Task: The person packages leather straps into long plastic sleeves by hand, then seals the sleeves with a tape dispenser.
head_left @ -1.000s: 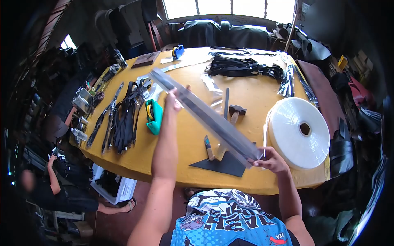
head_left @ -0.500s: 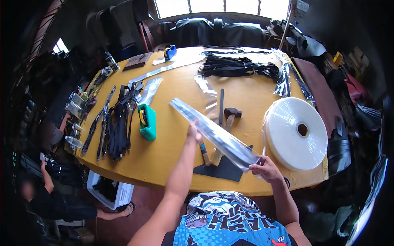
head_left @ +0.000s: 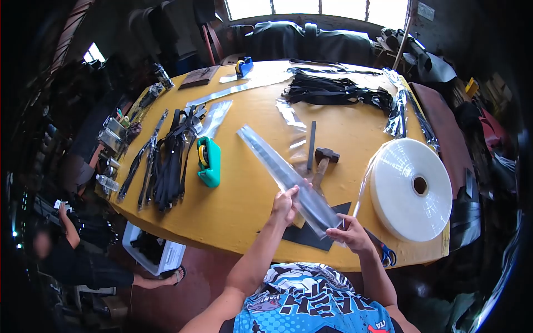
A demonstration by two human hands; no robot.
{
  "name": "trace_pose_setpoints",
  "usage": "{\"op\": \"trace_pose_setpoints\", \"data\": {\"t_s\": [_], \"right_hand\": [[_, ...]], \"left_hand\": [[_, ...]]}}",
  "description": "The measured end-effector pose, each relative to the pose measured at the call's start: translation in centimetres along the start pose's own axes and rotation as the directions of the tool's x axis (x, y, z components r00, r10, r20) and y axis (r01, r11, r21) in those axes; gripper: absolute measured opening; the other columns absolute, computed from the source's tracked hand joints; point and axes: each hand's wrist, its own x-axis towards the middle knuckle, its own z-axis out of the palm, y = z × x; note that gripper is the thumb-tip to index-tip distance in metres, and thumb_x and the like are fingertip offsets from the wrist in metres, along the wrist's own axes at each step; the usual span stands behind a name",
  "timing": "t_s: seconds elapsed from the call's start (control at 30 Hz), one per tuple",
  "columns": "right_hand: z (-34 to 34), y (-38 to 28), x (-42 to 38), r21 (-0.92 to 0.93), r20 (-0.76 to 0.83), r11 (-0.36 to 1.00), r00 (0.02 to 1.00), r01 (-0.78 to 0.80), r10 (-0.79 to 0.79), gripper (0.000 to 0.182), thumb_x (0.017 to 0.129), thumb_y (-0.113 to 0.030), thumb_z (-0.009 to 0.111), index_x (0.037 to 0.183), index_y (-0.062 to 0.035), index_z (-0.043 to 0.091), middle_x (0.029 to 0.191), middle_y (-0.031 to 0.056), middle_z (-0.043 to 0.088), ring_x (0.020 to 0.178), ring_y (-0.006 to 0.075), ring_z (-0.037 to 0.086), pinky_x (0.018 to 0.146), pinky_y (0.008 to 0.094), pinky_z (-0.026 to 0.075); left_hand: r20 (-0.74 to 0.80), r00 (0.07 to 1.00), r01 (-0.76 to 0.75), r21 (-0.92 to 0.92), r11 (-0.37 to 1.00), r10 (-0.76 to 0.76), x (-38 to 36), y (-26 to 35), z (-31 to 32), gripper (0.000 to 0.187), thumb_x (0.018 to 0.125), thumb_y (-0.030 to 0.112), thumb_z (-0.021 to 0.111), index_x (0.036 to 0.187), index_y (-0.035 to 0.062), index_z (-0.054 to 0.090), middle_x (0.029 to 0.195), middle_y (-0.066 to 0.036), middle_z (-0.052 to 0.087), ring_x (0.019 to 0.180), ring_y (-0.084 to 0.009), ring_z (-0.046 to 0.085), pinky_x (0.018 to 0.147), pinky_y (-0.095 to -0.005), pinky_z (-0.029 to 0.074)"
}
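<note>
Left hand [head_left: 287,203] slid nearer, sleeve [head_left: 288,180] seemingly pinched

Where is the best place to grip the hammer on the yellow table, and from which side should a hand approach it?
Grip the hammer on its wooden handle, probably coming from the near edge. The dark head points away, toward the far side, and the handle runs back toward the person. Its near end passes under the clear plastic sleeve, so take the exposed stretch below the head.

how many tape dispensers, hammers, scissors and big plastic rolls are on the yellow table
tape dispensers: 2, a green one and a blue one
hammers: 1
scissors: 1
big plastic rolls: 1
total: 5
</note>
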Motion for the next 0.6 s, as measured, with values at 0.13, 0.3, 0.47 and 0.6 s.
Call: {"op": "trace_pose_setpoints", "data": {"t_s": [0.13, 0.3, 0.47, 0.6], "right_hand": [[-0.7, 0.0, -0.2, -0.138, 0.070, 0.990, 0.996, -0.038, 0.048, 0.031, 0.077, -0.017, 0.073, 0.098, 0.0000, 0.057, 0.066, -0.0041, 0.054, 0.053, 0.0020, 0.045, 0.046, 0.0175, 0.032], [-2.2, 1.2, 1.0, -0.114, 0.051, 0.984, 0.988, -0.139, 0.146, 0.033, 0.077, -0.021, 0.073, 0.098, 0.0007, 0.060, 0.074, -0.0005, 0.059, 0.060, 0.0050, 0.051, 0.055, 0.0190, 0.040], [-2.6, 0.0, 0.7, -0.189, 0.159, 0.957, 0.955, -0.219, 0.250, 0.042, 0.077, -0.018, 0.071, 0.110, 0.0032, 0.055, 0.084, 0.0038, 0.062, 0.075, 0.0098, 0.059, 0.067, 0.0233, 0.047], [-0.2, -1.4, 3.9, -0.291, -0.006, 0.925, 0.967, -0.245, 0.254, 0.042, 0.078, -0.015, 0.070, 0.111, 0.0048, 0.055, 0.092, 0.0091, 0.062, 0.087, 0.0120, 0.057, 0.079, 0.0263, 0.046]], "left_hand": [[-0.042, 0.999, 0.034, 0.053, 0.998, -0.031, -0.3, -0.9, -1.1, 0.030, 0.089, 0.001, 0.040, 0.116, -0.0113, 0.044, 0.111, -0.020, 0.056, 0.105, -0.0298, 0.056, 0.093, -0.0399, 0.045], [-0.034, 0.998, 0.061, 0.086, 0.994, -0.058, -0.1, -1.9, -1.6, 0.027, 0.090, 0.002, 0.039, 0.114, -0.0091, 0.047, 0.110, -0.020, 0.057, 0.103, -0.0288, 0.057, 0.092, -0.0395, 0.046], [-0.013, 0.992, 0.126, 0.106, 0.986, -0.125, -0.1, -3.0, -2.9, 0.026, 0.091, 0.003, 0.038, 0.113, -0.0068, 0.049, 0.106, -0.020, 0.059, 0.101, -0.0269, 0.058, 0.090, -0.0393, 0.047], [-0.044, 0.969, 0.244, 0.037, 0.969, -0.242, -0.7, -4.2, -4.1, 0.025, 0.092, 0.004, 0.041, 0.112, -0.0035, 0.052, 0.105, -0.014, 0.061, 0.097, -0.0244, 0.059, 0.087, -0.0362, 0.048]]}}
